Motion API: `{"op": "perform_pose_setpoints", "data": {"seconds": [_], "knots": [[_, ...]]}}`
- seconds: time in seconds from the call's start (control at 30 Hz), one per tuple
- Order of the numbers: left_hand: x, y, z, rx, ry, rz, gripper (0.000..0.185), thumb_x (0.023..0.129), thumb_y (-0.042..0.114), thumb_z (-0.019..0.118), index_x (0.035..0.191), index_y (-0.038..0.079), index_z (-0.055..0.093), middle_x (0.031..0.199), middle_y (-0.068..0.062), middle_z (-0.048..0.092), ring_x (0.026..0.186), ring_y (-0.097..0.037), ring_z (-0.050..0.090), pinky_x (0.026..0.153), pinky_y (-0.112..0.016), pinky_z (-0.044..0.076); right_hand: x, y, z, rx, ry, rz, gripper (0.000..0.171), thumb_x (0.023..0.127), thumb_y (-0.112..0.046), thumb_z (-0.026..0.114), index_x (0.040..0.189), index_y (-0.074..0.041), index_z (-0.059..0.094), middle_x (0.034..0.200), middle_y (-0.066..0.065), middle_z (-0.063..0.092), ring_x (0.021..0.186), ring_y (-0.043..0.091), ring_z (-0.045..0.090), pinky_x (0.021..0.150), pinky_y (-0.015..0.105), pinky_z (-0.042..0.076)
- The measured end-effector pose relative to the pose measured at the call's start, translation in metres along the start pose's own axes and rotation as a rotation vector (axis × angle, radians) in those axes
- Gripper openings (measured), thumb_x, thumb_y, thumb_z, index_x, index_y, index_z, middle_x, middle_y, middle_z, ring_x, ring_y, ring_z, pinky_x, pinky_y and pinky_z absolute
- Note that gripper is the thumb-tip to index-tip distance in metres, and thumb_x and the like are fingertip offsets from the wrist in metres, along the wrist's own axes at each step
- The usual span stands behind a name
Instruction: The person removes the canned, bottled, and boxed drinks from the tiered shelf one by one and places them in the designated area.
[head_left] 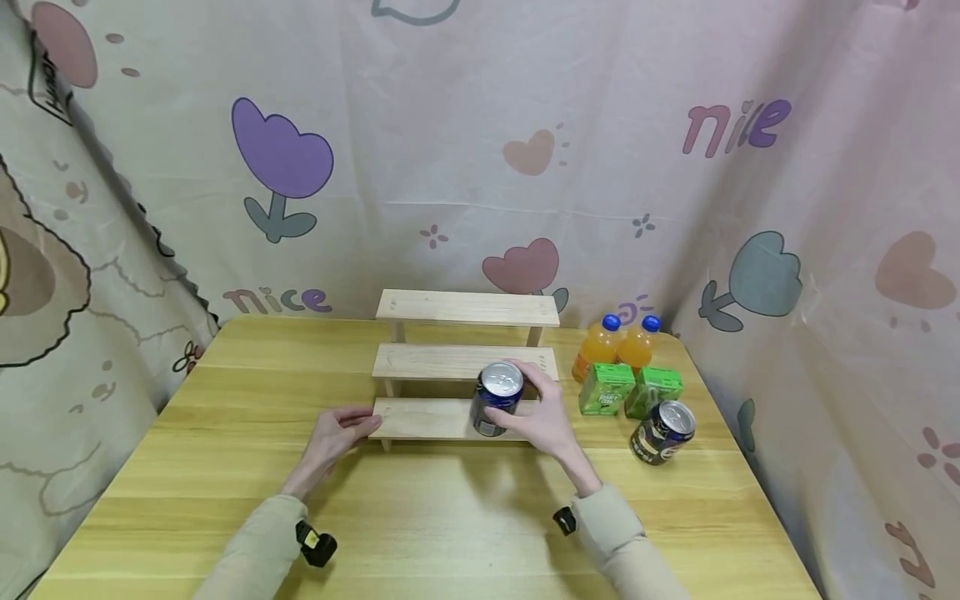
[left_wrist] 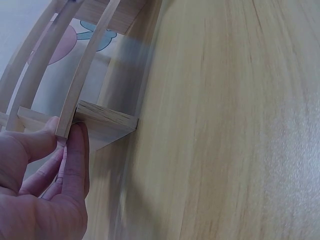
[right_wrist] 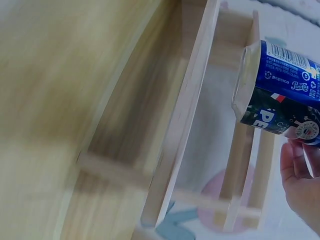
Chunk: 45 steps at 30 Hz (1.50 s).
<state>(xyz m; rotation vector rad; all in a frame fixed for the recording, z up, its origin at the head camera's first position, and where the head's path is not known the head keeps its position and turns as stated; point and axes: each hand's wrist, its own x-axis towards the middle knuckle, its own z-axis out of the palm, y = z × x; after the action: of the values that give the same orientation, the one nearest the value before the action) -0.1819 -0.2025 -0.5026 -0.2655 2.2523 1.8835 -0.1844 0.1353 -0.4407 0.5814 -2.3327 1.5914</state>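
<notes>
A three-tier wooden display rack [head_left: 423, 417] stands on the table in the head view. At its left end my left hand [head_left: 335, 440] pinches the lowest board, thumb on top and fingers beneath; the left wrist view shows this grip on the board end [left_wrist: 64, 130]. My right hand [head_left: 546, 421] grips a dark blue Pepsi can [head_left: 487, 410] around its sides, upright over the right part of the lowest tier. In the right wrist view a gap shows between the can's base [right_wrist: 244, 85] and the lowest board [right_wrist: 182, 120].
Right of the rack stand two orange drink bottles [head_left: 597, 346] with blue caps. Before them are two green juice boxes [head_left: 606, 389] and a second dark can [head_left: 663, 433]. A printed curtain [head_left: 450, 125] hangs behind the wooden table [head_left: 420, 533].
</notes>
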Motion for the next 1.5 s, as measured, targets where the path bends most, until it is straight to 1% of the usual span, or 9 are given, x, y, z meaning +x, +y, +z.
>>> {"op": "perform_pose_setpoints", "data": {"seconds": [0.13, 0.3, 0.37, 0.57, 0.63, 0.77, 0.97, 1.2, 1.5], "knots": [[0.000, 0.001, 0.000, 0.002, -0.002, 0.008, 0.050, 0.097, 0.013, 0.072, 0.135, -0.015, 0.057, 0.107, -0.005, 0.077, 0.083, -0.001, 0.067, 0.076, -0.019, 0.059, -0.009, 0.006, -0.019, -0.001, 0.070, 0.005, 0.068, 0.071, -0.003, 0.092, 0.134, -0.006, 0.064, 0.130, 0.015, 0.068, 0.116, 0.008, 0.062, 0.105, 0.029, 0.052], [-0.001, 0.002, 0.002, -0.003, 0.003, 0.008, 0.048, 0.097, 0.011, 0.073, 0.134, -0.015, 0.058, 0.104, -0.004, 0.077, 0.083, -0.001, 0.067, 0.076, -0.018, 0.059, -0.021, 0.014, -0.040, 0.020, 0.158, -0.001, 0.068, 0.071, 0.004, 0.089, 0.134, -0.001, 0.064, 0.124, 0.017, 0.066, 0.112, -0.002, 0.060, 0.101, 0.016, 0.051], [-0.001, 0.002, 0.003, -0.005, 0.008, 0.004, 0.047, 0.096, 0.011, 0.073, 0.133, -0.015, 0.058, 0.102, -0.003, 0.077, 0.082, -0.001, 0.067, 0.076, -0.018, 0.059, -0.026, 0.017, -0.048, 0.031, 0.190, 0.002, 0.068, 0.071, 0.008, 0.087, 0.134, 0.001, 0.063, 0.122, 0.012, 0.066, 0.111, -0.003, 0.059, 0.099, 0.013, 0.051], [0.001, 0.002, 0.005, -0.009, 0.019, 0.002, 0.046, 0.095, 0.009, 0.073, 0.132, -0.015, 0.059, 0.101, -0.003, 0.077, 0.082, -0.001, 0.067, 0.075, -0.018, 0.059, -0.038, 0.026, -0.073, 0.050, 0.275, 0.062, 0.068, 0.072, 0.012, 0.085, 0.135, 0.002, 0.062, 0.122, -0.014, 0.063, 0.116, -0.001, 0.058, 0.096, 0.010, 0.051], [0.001, 0.002, 0.005, -0.007, 0.019, 0.003, 0.046, 0.095, 0.009, 0.073, 0.132, -0.015, 0.059, 0.101, -0.004, 0.077, 0.082, -0.001, 0.067, 0.075, -0.018, 0.059, -0.042, 0.029, -0.080, 0.036, 0.300, 0.088, 0.068, 0.072, 0.012, 0.085, 0.135, 0.001, 0.062, 0.123, -0.018, 0.062, 0.115, -0.002, 0.058, 0.095, 0.010, 0.050], [0.000, 0.001, 0.005, -0.005, 0.019, 0.002, 0.046, 0.095, 0.009, 0.073, 0.132, -0.015, 0.060, 0.101, -0.003, 0.077, 0.082, -0.001, 0.067, 0.075, -0.018, 0.059, -0.051, 0.034, -0.093, -0.010, 0.350, 0.136, 0.068, 0.073, 0.012, 0.085, 0.136, -0.001, 0.062, 0.122, -0.019, 0.062, 0.111, -0.004, 0.060, 0.091, 0.007, 0.050], [-0.001, 0.001, 0.004, -0.005, 0.018, 0.004, 0.047, 0.095, 0.009, 0.074, 0.133, -0.015, 0.059, 0.103, -0.005, 0.077, 0.082, -0.002, 0.067, 0.076, -0.019, 0.059, -0.060, 0.041, -0.102, 0.000, 0.415, 0.182, 0.071, 0.074, 0.013, 0.084, 0.139, 0.000, 0.060, 0.121, -0.017, 0.061, 0.106, -0.004, 0.061, 0.086, 0.006, 0.051], [-0.001, 0.001, 0.003, 0.001, 0.014, 0.012, 0.048, 0.096, 0.012, 0.074, 0.133, -0.014, 0.059, 0.105, -0.006, 0.077, 0.084, -0.001, 0.067, 0.076, -0.018, 0.059, -0.066, 0.048, -0.102, 0.003, 0.464, 0.228, 0.072, 0.075, 0.012, 0.084, 0.141, 0.002, 0.057, 0.121, -0.020, 0.061, 0.116, -0.008, 0.058, 0.098, 0.004, 0.046], [-0.001, 0.000, 0.003, 0.000, 0.020, 0.010, 0.048, 0.096, 0.010, 0.073, 0.133, -0.015, 0.058, 0.107, -0.009, 0.076, 0.084, -0.002, 0.067, 0.076, -0.017, 0.059, -0.073, 0.058, -0.103, -0.111, 0.470, 0.284, 0.071, 0.075, 0.004, 0.088, 0.140, -0.002, 0.060, 0.118, -0.019, 0.058, 0.108, -0.015, 0.056, 0.089, 0.001, 0.047]]}}
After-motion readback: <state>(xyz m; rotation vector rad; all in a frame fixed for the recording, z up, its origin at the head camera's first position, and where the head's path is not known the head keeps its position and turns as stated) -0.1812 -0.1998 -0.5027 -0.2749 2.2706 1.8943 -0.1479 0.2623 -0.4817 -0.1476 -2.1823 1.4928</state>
